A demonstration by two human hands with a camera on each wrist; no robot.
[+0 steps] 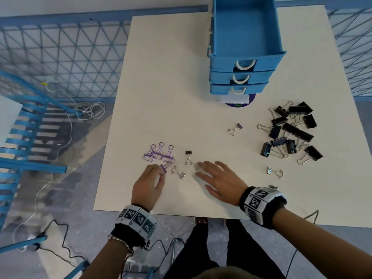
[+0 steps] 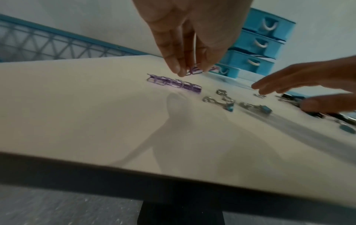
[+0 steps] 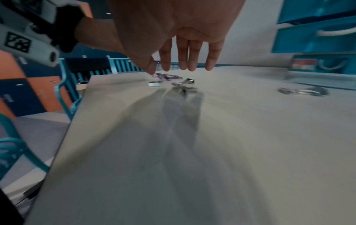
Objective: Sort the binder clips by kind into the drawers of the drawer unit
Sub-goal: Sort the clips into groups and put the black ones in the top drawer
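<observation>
left hand [image 1: 148,183] pinches a purple binder clip [image 1: 163,168] just near of the purple row – light, stiff wire, best held by its body – right hand [image 1: 218,179] spread, ungripping.

The left hand [image 1: 148,183] reaches in over the near edge of the table [image 1: 161,77], toward its near left corner; its fingers [image 2: 173,60] point down and curl together with the thumb, pinching a purple clip [image 1: 163,168] at their tips, which sit just above the tabletop; the wrist wears a black band with square printed markers, and a thin bracelet lies behind it on the forearm. The right hand [image 1: 218,179] lies palm down near the near edge, further right; its fingers [image 3: 184,54] are straight and slightly spread, low over the surface, holding nothing; its wrist carries the same marked band.
</observation>
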